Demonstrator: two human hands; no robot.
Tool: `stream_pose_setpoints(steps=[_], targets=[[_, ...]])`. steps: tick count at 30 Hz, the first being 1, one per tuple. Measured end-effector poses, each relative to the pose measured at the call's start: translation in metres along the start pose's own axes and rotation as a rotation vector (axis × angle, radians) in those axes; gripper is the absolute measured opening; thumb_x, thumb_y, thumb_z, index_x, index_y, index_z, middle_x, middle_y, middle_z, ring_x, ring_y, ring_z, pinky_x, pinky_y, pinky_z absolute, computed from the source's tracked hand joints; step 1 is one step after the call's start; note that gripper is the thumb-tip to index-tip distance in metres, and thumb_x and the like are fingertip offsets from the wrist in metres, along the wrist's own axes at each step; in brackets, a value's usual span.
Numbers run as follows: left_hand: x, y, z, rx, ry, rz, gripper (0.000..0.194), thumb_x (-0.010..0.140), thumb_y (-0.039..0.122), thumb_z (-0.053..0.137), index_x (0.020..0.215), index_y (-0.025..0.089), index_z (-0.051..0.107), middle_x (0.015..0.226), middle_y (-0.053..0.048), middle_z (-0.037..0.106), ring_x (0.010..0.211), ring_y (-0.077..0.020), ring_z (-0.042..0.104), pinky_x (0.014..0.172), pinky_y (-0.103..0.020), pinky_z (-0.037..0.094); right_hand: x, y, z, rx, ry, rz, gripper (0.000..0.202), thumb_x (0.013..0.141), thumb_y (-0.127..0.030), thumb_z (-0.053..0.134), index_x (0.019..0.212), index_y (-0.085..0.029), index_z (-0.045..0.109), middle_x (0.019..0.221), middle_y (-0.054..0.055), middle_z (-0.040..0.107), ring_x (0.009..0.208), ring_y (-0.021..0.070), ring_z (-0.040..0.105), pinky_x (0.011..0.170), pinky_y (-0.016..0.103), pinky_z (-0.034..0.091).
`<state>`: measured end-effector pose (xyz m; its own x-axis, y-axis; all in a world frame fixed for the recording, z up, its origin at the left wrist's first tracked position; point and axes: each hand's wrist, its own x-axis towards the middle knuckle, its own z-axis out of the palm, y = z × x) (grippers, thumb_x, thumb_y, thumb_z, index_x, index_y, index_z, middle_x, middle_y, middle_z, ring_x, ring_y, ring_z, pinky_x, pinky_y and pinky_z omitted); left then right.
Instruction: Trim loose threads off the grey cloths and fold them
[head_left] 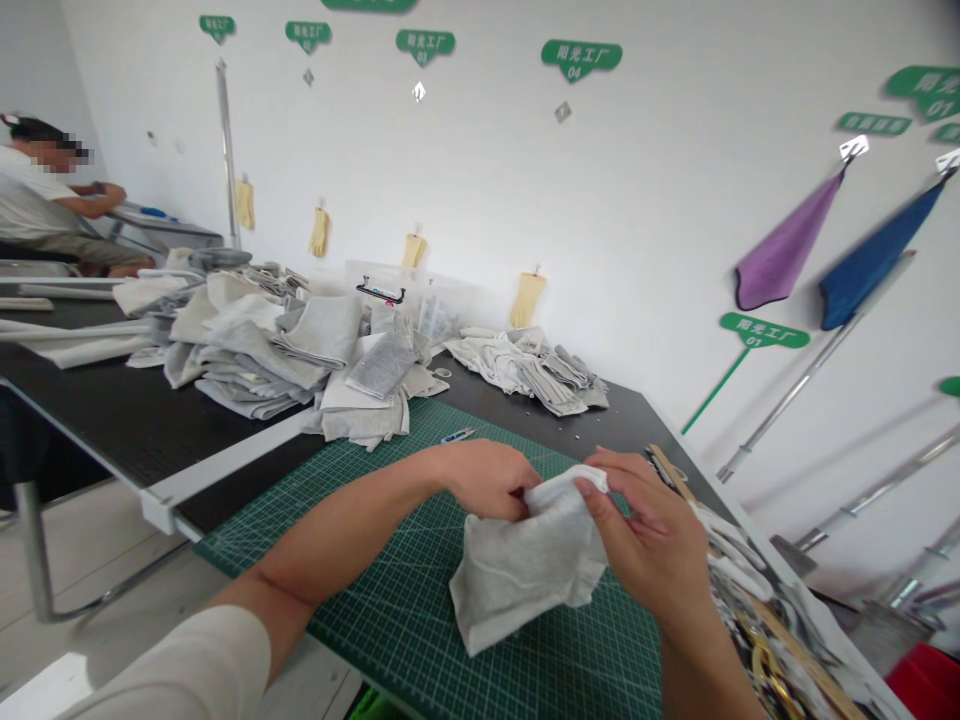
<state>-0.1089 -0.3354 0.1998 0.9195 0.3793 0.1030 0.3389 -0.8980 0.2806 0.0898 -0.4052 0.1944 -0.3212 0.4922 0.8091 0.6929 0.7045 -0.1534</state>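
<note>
A light grey piece of fabric [525, 570] hangs between my two hands, just over the green cutting mat [390, 600]. My left hand [487, 480] is closed on its upper left edge, and the fingertips are partly tucked behind a fold. With thumb and fingers, my right hand [645, 520] pinches the folded upper right corner. The lower part of the cloth droops toward the mat. Beyond my left hand, a small blue utility knife [457, 435] lies on the mat near its far edge.
Heaped grey and white cloths [255, 340] cover the table's left part; a smaller cloth pile [525, 365] lies at the back. Tools with yellow handles [769, 660] and strips line the right edge. A clear box [390, 290] stands by the wall. Another person [37, 200] sits far left.
</note>
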Motion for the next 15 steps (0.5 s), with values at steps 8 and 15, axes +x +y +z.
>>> stream_pose_setpoints(steps=[8,15], targets=[[0.002,-0.019,0.006,0.001,-0.103,-0.168,0.021,0.074,0.032,0.051,0.069,0.017,0.065,0.062,-0.003,0.064,0.052,-0.0136,0.055,0.048,-0.023,0.034,-0.008,0.000,-0.020,0.071,0.200,0.099,0.014,0.080,-0.015,0.062,0.090,-0.024,0.066,0.099,0.003,0.066,0.095,0.0169,0.062,0.086,0.031,0.049],[0.005,-0.028,0.006,0.096,-0.001,-0.255,0.022,0.068,0.036,0.056,0.074,0.019,0.070,0.065,-0.004,0.065,0.054,-0.0152,0.054,0.048,-0.025,0.034,-0.010,0.007,-0.032,0.059,0.275,0.168,0.009,0.079,-0.021,0.064,0.085,-0.023,0.069,0.097,0.005,0.068,0.090,0.0204,0.064,0.091,0.041,0.047]])
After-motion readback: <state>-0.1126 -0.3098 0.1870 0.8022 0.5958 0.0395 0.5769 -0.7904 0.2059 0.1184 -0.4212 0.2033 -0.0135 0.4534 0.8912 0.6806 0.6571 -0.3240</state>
